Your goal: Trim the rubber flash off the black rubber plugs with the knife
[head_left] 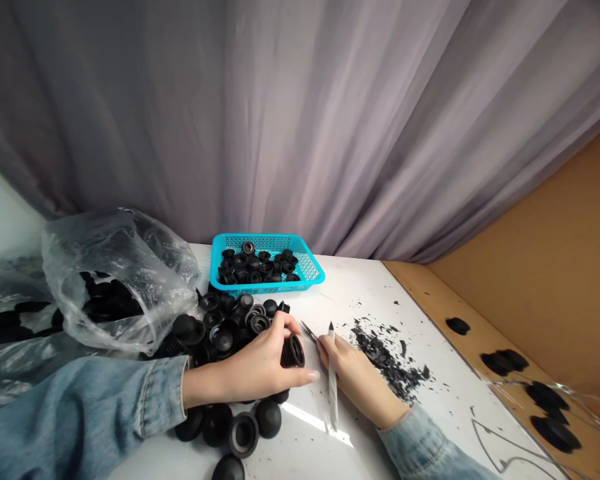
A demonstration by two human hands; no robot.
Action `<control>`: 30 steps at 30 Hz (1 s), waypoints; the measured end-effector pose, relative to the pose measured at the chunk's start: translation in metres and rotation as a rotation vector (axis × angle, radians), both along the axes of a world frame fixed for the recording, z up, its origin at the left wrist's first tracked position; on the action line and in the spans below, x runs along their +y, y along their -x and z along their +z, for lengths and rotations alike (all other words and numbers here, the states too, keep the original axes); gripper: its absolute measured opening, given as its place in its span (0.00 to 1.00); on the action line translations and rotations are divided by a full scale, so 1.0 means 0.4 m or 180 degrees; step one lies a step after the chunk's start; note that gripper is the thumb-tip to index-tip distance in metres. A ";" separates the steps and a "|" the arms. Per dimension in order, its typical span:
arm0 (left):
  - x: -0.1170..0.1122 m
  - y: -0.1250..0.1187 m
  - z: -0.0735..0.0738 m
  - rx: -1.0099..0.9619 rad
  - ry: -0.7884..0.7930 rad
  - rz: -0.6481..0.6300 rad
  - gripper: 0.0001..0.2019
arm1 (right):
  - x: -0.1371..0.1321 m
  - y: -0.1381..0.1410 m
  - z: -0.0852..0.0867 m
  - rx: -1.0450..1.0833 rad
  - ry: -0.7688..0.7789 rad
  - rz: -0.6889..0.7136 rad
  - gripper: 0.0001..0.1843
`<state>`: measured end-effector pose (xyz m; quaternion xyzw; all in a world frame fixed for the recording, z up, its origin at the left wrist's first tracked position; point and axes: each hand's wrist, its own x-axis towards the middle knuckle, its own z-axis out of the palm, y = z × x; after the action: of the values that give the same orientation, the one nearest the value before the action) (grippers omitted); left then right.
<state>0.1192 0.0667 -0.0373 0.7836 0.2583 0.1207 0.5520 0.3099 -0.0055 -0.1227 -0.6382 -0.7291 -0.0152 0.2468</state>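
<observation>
the black ribbed cap (294,351) sits near centre, grasped by the left hand's (265,360) fingers; at three o'clock the right hand (353,375) pinches a slim pointed tool (310,333). best brace the cap firmly, fingertips clear. blue basket (310,267): twelve.

1 bskt (266,288) — 30+ blk pcs (293,351)

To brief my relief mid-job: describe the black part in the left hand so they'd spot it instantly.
On the white table, find the heap of black parts below the blue basket. At the heap's right side, the left hand holds the ribbed part, its ringed end facing right. Its neighbours lie loose; this one alone is held.
</observation>
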 end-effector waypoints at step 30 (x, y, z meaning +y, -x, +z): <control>0.001 -0.012 -0.078 0.0096 -0.0542 -0.0973 0.14 | -0.145 0.132 0.061 0.1554 -0.0758 -0.0048 0.13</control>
<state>0.1241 0.0673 -0.0683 0.8594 0.1332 0.0451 0.4916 0.2572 -0.0634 -0.0985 -0.5949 -0.6363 0.0516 0.4884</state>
